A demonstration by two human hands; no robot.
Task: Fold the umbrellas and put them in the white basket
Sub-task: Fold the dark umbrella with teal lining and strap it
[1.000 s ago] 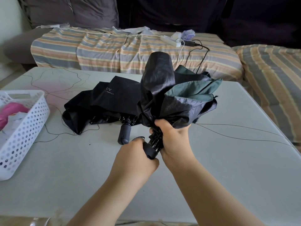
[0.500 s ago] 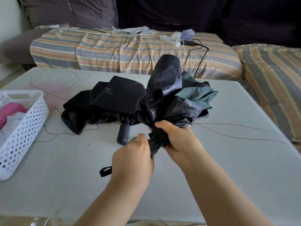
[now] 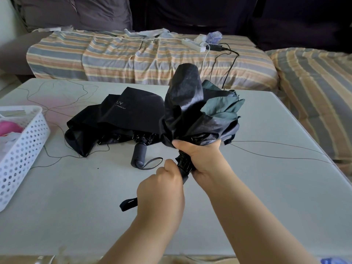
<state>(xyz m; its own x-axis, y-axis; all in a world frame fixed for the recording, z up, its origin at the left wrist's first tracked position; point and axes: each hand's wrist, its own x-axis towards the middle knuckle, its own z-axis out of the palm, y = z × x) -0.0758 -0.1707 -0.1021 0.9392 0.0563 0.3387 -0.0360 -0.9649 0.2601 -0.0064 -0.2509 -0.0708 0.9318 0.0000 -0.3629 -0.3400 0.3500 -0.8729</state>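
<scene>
Gripping the bunched canopy of a green-and-black umbrella (image 3: 202, 113) just above its handle, the right hand (image 3: 202, 155) has fingers curled round the fabric and ribs and holds the umbrella up over the middle of the table (image 3: 266, 187), canopy pointing away from the person. The left hand (image 3: 162, 189) is closed round the handle end just below, thumb up against the black shaft; a black strap (image 3: 128, 203) sticks out from under it, though whether the fingers pinch that strap is hard to tell from this angle. A second, black umbrella (image 3: 122, 119) lies half collapsed on the table just left of the held one, its canopy slack and printed with "UV", its handle (image 3: 140, 154) and wrist loop pointing toward the person. The white basket (image 3: 24, 147) sits at the table's left edge, well apart from both umbrellas, with something pink (image 3: 9, 127) inside. Beyond the table a striped blanket (image 3: 133, 56) covers a sofa, carrying a white power strip (image 3: 192, 44) and cables.
</scene>
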